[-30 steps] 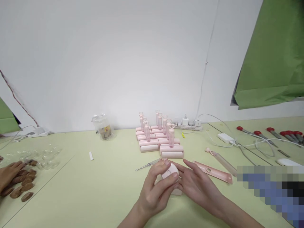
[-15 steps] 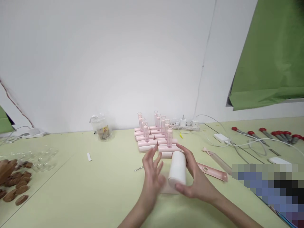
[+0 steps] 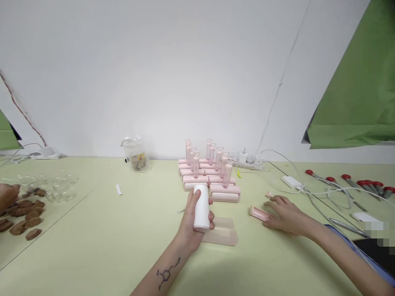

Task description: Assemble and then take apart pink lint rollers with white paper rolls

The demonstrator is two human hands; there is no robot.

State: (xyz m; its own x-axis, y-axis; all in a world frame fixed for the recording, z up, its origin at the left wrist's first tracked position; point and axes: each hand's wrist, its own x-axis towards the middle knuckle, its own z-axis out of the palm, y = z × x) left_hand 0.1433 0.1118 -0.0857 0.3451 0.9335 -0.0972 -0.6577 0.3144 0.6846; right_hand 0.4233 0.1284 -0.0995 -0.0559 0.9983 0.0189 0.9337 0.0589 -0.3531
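My left hand [image 3: 193, 218] is wrapped around a plain white roll [image 3: 202, 207], which stands nearly upright in it. Off to the right, my right hand [image 3: 284, 216] grips a long pink half-shell [image 3: 258, 213]; its hollow side faces up and its far part is hidden beneath the palm. Just beyond those fingertips shows the small pink end of a handle [image 3: 268, 194]. A translucent pink plastic piece [image 3: 220, 237] lies on the table beside the left hand.
Pink roller cases [image 3: 225, 194] lie in two rows, with clear pink handles [image 3: 226, 176] upright on them. Behind are a power strip [image 3: 249, 165] and a plastic bag [image 3: 137, 156]. White cables and red-ended tools [image 3: 331, 181] are right; brown pieces [image 3: 26, 213] and clear domes [image 3: 61, 189] left.
The white roll has passed from my right hand to my left. My right hand has moved right and taken hold of the pink half-shell. The view has shifted slightly.
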